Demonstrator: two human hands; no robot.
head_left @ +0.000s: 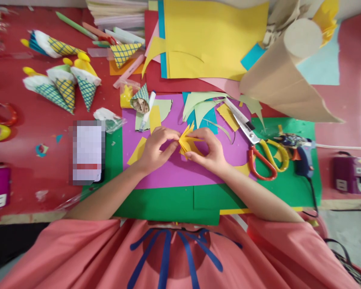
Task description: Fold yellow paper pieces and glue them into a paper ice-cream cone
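Note:
A small folded yellow paper piece [186, 140] with several pointed, fanned-out layers is held up over the purple sheet [156, 178]. My left hand [161, 148] pinches its left edge between thumb and fingertips. On the other side, my right hand [209, 151] grips the layers, thumb below and fingers above. Yellow scraps lie beside and beneath the hands, one of them [137, 151] just left of my left hand. Large scissors [257, 144] with red and yellow handles rest partly open to the right of my right hand.
A phone [88, 154] lies at left, with patterned paper cones [60, 86] behind it. Yellow sheets [210, 40] are stacked at the back. A large brown paper cone [279, 80] stands back right, near a blue glue gun [303, 158] with a cord. Green sheets [165, 204] line the front.

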